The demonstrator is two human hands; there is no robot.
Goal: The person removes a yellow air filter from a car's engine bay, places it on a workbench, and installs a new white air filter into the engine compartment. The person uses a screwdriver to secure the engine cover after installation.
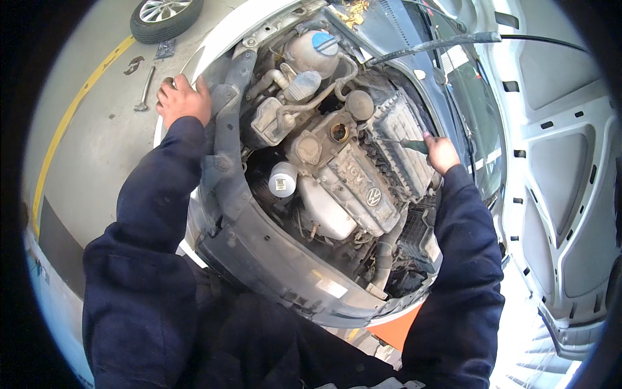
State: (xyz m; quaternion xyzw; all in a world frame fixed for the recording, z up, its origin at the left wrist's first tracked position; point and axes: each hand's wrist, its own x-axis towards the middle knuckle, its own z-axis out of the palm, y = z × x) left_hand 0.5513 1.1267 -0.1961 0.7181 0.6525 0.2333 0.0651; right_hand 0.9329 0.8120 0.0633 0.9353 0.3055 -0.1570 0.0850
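Note:
An open engine bay fills the middle, with a dusty engine cover (358,176) at its centre. My right hand (443,154) is closed around the dark green handle of a screwdriver (413,144). Its thin shaft points left across the ribbed air filter housing (403,129); whether the tip touches a screw is too small to tell. My left hand (184,101) rests on the car's front edge at the left, fingers apart and holding nothing. Beside it runs the dark front panel (223,129). Left of the housing is an uncovered oil filler opening (339,132).
A coolant tank (311,52) with a blue cap sits at the far side. A white oil filter (282,180) stands near the front panel. The raised hood (557,142) is at right, a rod (434,47) beyond. A wheel (165,19) and metal tool (146,89) lie on the floor.

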